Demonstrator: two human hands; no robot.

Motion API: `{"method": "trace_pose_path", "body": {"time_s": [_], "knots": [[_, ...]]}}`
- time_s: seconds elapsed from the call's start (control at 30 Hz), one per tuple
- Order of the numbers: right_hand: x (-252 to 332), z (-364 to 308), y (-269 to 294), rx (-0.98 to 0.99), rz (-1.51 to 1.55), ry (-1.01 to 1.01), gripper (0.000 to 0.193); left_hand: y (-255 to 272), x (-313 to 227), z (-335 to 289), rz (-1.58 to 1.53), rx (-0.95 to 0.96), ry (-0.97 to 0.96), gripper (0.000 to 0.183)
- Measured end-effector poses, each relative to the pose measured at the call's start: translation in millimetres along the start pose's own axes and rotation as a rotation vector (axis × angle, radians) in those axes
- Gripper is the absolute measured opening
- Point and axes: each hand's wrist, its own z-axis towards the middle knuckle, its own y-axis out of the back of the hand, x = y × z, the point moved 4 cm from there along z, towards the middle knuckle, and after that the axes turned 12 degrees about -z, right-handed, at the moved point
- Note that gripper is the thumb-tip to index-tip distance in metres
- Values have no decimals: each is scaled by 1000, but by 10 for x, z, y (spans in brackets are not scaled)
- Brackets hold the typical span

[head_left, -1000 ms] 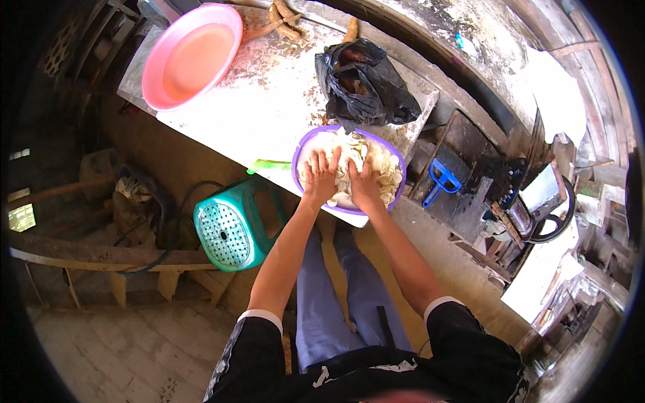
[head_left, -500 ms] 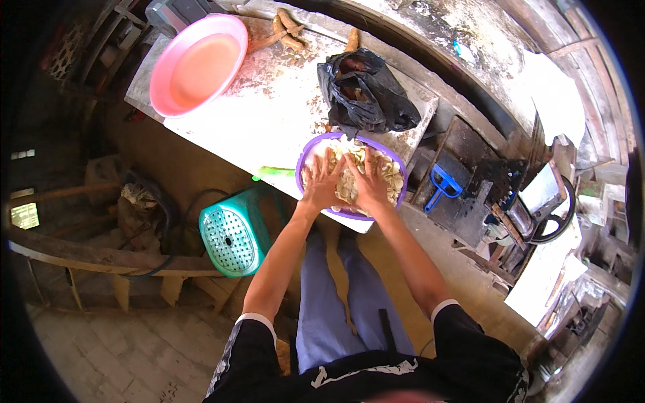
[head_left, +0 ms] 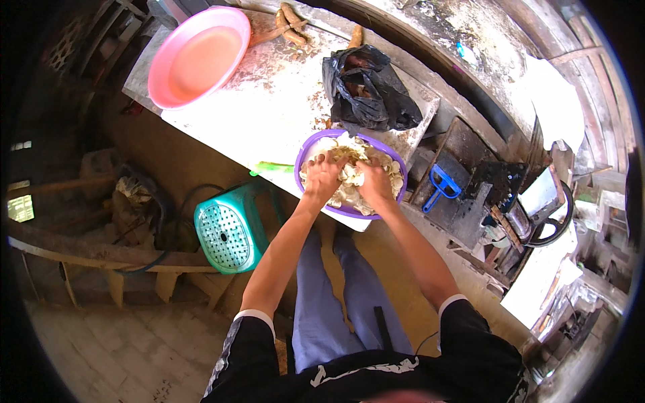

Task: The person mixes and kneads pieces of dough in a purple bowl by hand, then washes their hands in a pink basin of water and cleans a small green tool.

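A purple-rimmed basin (head_left: pixel 304 149) at the near edge of the table holds a heap of thin, pale root slices (head_left: pixel 349 195). Both my hands are down in the heap. My left hand (head_left: pixel 323 177) curls its fingers into the slices on the left side. On the right, my right hand (head_left: pixel 375 183) is closed around slices, its fingertips partly buried. A bright green-handled tool (head_left: pixel 274 167), probably a knife, lies just left of the basin. Behind the basin sits a crumpled black plastic bag (head_left: pixel 376 101) with brown pieces showing inside.
A large pink basin (head_left: pixel 235 57) stands at the table's far left, with brown long roots (head_left: pixel 291 27) beside it. A green plastic stool (head_left: pixel 228 235) is on the floor to the left. Right of the table lie a blue-handled tool (head_left: pixel 442 188) and a dark tray (head_left: pixel 460 144).
My hands have gone from spread flat over the slices to curled into them. The slices between them are gathered up, and the view has shifted slightly.
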Motion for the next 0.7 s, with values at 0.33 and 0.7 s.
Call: {"method": "trace_pose_path", "body": {"time_s": [0.33,0.7], "knots": [[-38,-82,129,-109,307,66,50,196,-7,-83,-413,-222,-76,36],[-263,-171,-39,82,-107,270,91,-146,-22,-135,-217,75,37,113]]}}
